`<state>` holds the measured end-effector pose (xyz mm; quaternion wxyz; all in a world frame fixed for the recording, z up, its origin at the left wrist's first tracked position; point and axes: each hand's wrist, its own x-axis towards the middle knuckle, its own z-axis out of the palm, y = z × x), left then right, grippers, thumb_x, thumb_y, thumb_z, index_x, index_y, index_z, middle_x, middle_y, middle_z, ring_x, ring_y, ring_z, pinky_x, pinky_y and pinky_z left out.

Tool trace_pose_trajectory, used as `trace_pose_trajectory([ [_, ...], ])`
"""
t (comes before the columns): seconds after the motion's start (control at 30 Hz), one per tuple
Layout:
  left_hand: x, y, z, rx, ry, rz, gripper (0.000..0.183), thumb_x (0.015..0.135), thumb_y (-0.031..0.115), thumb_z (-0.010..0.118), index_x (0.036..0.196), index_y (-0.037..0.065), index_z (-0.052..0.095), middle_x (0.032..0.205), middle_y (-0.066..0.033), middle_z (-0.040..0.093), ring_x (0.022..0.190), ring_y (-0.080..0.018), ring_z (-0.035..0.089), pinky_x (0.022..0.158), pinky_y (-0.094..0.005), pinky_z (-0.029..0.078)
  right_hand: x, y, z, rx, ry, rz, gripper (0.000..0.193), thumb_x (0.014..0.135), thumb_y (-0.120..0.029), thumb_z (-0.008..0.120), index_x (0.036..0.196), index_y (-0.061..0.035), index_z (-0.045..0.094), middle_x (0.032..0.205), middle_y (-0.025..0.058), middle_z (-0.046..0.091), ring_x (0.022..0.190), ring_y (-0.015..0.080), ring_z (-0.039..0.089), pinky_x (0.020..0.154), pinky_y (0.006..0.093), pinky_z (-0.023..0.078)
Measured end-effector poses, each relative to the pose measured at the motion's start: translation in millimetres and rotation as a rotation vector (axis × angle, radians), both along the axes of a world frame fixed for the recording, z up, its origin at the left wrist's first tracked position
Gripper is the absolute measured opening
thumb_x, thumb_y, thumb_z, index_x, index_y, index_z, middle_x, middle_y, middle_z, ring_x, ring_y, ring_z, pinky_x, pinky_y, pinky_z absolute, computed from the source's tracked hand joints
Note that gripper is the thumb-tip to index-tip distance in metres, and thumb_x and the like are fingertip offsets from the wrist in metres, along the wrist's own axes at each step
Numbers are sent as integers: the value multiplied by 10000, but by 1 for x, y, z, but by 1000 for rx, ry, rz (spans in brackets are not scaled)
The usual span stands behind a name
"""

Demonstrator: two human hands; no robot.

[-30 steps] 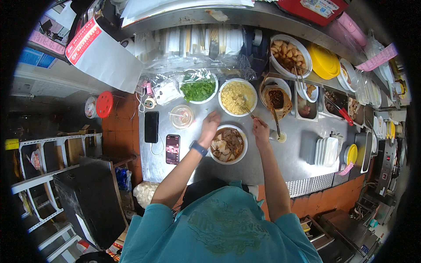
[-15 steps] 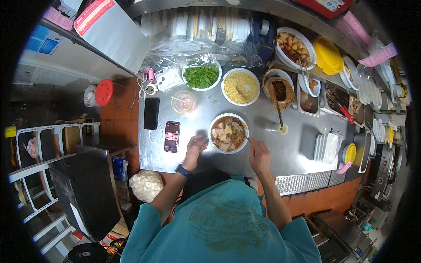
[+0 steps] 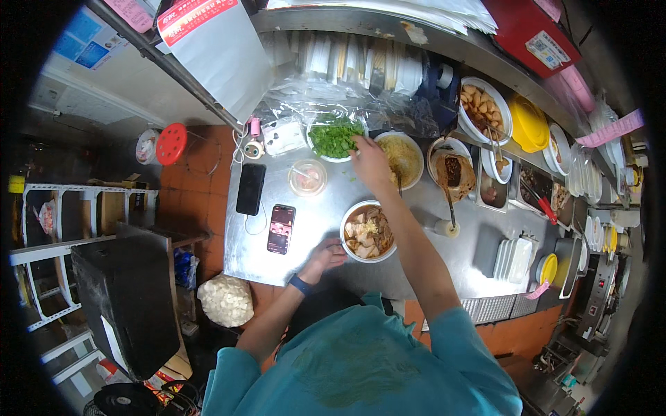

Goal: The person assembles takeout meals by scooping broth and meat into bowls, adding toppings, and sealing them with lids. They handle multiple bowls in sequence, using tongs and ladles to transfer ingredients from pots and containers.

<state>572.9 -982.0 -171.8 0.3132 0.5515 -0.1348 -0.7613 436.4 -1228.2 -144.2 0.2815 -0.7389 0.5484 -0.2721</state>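
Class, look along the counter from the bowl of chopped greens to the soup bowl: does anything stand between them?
Nothing visible does. The right hand is at the edge of the greens bowl; bare steel counter runs from there to the soup bowl, which the left hand steadies.

Food-stall kitchen: steel counter (image 3: 312, 229), topping bowls (image 3: 483, 111), stacked plates (image 3: 512, 259).

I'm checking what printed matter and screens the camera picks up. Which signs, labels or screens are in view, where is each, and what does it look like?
Lit phone: flat on the steel counter, left of the soup bowl; reddish screen.
Dark phone: beside it, farther back; black, cabled.
Red-and-white sign: top of the white panel, rear left.
Blue poster: far left wall.
Pink slip: right shelf edge.
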Motion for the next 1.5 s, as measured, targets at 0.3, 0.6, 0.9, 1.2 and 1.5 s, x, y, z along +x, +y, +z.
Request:
trace_pose_trajectory([
  [0.3, -7, 1, -8, -77, 78, 76, 452, 970, 248, 540, 1316, -19, 423, 1214, -202, 605, 1116, -297, 637, 992, -413, 512, 33, -64, -30, 164, 321, 33, 307, 861, -189, 653, 1160, -124, 671, 1010, 202, 701, 985, 382, 660, 875, 471, 524],
  [0.6, -13, 1, -9, -97, 56, 77, 483, 950, 227, 581, 1320, -21, 392, 1183, -184, 595, 1074, -288, 646, 942, -417, 545, 40, -67, -47, 25, 340, 48, 408, 837, -326, 735, 1166, -91, 680, 1013, 224, 693, 948, 387, 669, 875, 463, 530],
  [0.9, -27, -3, -16, -53, -31, 129, 394, 942, 161, 558, 1266, 4, 398, 1183, -180, 583, 1032, -283, 659, 904, -418, 564, 12, -80, -83, 340, -325, -260, 285, 857, -35, 703, 1109, 86, 649, 1103, 197, 685, 863, 260, 708, 780, 331, 603],
  [1.2, -32, 4, -24, -123, 23, 144, 402, 982, 46, 491, 1365, 81, 376, 1241, -185, 532, 1086, -300, 638, 880, -409, 604, -80, 102, 26, 358, -234, -169, 288, 842, -40, 674, 1124, 20, 681, 987, 162, 730, 894, 241, 714, 776, 339, 553],
  [1.5, -31, 4, -27, -184, 57, 143, 454, 917, 22, 457, 1358, 25, 347, 1223, -189, 546, 1045, -296, 645, 888, -425, 590, -85, 153, 59, 222, 326, 109, 286, 847, -149, 651, 1123, -82, 679, 988, 200, 698, 891, 401, 665, 822, 477, 539],
])
